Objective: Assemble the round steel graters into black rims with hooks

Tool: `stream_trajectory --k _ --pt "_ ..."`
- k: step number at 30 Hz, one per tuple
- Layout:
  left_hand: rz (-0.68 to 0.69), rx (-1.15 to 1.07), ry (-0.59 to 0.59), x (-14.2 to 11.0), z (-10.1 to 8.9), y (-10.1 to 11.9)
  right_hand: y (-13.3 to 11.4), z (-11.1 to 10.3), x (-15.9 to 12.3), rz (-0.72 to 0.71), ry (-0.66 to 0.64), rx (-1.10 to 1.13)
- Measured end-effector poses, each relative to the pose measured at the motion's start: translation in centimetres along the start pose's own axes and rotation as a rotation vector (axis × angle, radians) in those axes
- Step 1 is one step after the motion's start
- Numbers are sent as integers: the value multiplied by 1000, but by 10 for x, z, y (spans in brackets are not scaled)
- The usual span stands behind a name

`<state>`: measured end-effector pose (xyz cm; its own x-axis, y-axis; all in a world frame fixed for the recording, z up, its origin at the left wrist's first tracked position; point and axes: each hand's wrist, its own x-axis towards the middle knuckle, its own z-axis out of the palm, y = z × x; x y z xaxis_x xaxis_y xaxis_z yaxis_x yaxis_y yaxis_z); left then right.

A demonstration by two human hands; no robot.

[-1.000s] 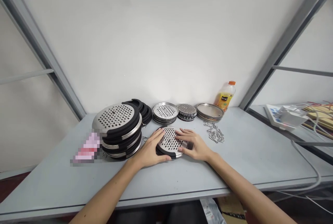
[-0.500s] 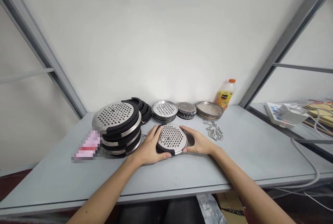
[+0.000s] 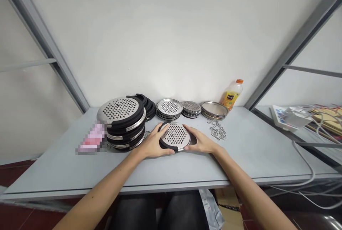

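Observation:
A round metal grater (image 3: pixel 175 135) with a slotted face and a black rim piece on its left lies on the table between my hands. My left hand (image 3: pixel 155 142) is curved round its black left side, thumb along the front edge. On the opposite side my right hand (image 3: pixel 199 141) grips the bare metal edge between thumb and fingers. To the left rises a stack of similar larger-looking graters (image 3: pixel 120 110) with black rims. Behind my hands sit a pile of slotted metal discs (image 3: pixel 169 107), a pile of finer-holed discs (image 3: pixel 191 106) and a pile of shallow metal plates (image 3: pixel 214 108).
Black curved rim pieces (image 3: pixel 149 108) are piled behind the left stack. Small metal clips (image 3: pixel 218 131) lie loose at the right. A juice bottle (image 3: pixel 232 95) stands by the wall. A power strip (image 3: pixel 285 117) and cables are at the far right. A pixelated pink item (image 3: pixel 92 139) lies left.
The view has tilted slightly downward, so the table appears higher. Both hands keep their hold on the grater, which stays in about the same place on the table.

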<state>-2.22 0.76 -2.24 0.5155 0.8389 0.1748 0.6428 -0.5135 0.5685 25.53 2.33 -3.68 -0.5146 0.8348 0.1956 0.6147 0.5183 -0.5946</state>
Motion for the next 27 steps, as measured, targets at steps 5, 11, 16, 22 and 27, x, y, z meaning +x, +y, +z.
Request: stream_trajectory --k 5,11,16,22,27 --pt "13 -36 -3 1 0 4 5 7 2 -5 76 32" --pt "37 -21 -6 -5 -2 3 0 1 1 41 146 94" --pt "31 -35 10 -5 0 -4 0 4 1 6 136 135" --pt "6 -28 -4 -4 2 -4 2 11 1 17 160 77" --pt "17 10 -27 -5 0 -1 4 7 1 -32 162 80"
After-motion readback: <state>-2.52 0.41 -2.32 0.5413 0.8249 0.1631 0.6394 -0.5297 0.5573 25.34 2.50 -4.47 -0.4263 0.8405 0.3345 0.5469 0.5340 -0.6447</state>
